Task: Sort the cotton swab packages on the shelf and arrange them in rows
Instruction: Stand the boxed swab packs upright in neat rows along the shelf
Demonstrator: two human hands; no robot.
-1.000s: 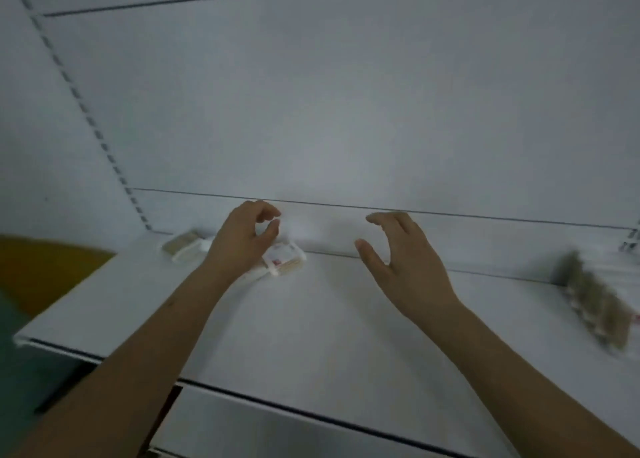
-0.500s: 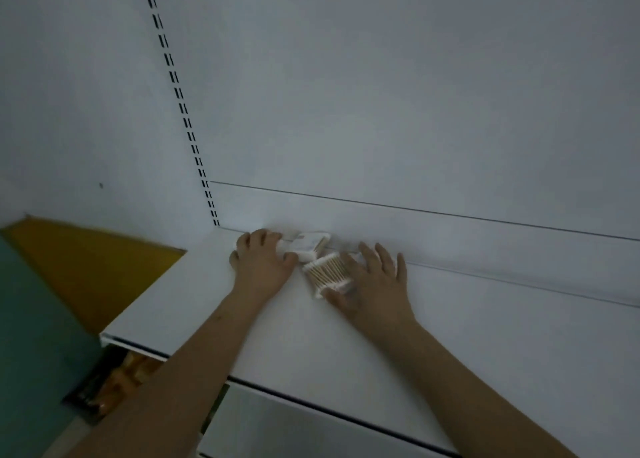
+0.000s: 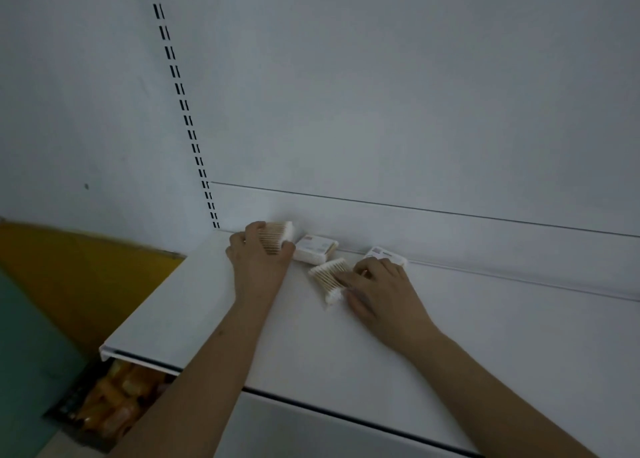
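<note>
From the head view, my left hand (image 3: 258, 260) grips a swab pack (image 3: 277, 236) at the shelf's (image 3: 194, 305) back-left corner. My right hand (image 3: 375, 289) rests with fingers spread over a skewed pack (image 3: 327, 277), nearer it; its long axis runs diagonally, away from the back-wall row.

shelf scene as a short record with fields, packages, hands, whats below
surface: white shelf, back panel behind
packages in view: four
far left package: against the back panel, gripped by left hand
second package: lying flat, label up, by the back panel
third package: askew, swabs showing, right hand rests on it
fourth package: partly hidden behind right hand
row state: not yet aligned
below shelf: orange items
</note>
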